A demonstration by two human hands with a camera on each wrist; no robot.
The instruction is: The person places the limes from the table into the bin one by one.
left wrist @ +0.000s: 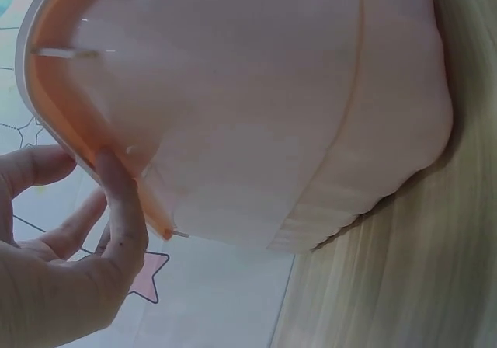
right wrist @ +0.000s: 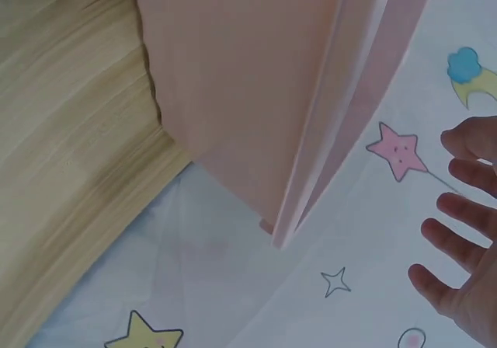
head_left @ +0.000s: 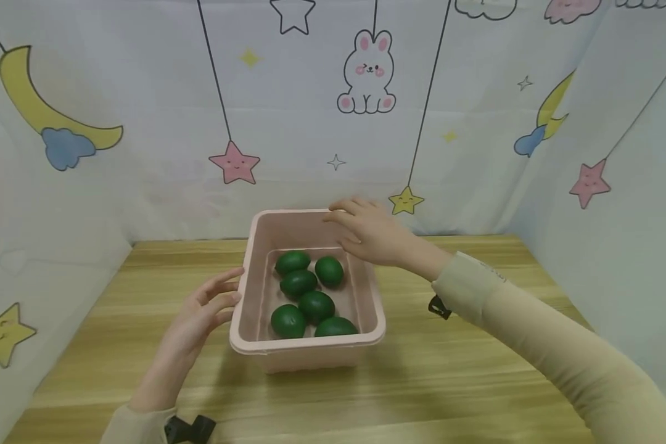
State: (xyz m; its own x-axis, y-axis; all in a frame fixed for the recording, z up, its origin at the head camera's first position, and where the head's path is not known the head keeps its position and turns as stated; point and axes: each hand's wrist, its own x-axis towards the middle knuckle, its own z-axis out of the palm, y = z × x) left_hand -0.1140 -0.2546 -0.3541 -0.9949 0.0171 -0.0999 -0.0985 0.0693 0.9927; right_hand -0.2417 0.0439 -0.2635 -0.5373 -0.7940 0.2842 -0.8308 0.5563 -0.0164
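Observation:
A pink plastic bin (head_left: 305, 345) stands on the wooden table and holds several dark green, egg-shaped fruits (head_left: 316, 306). My left hand (head_left: 211, 303) is at the bin's left side with its fingers nearly straight. In the left wrist view its thumb (left wrist: 124, 212) touches the bin's rim (left wrist: 58, 107). My right hand (head_left: 366, 231) is spread over the bin's far right corner. The right wrist view shows its fingers (right wrist: 458, 239) apart from the bin's wall (right wrist: 256, 76), holding nothing.
The wooden table (head_left: 466, 370) is enclosed on three sides by white fabric walls (head_left: 311, 123) printed with stars, moons and a rabbit. Bare table lies to both sides of the bin and in front of it.

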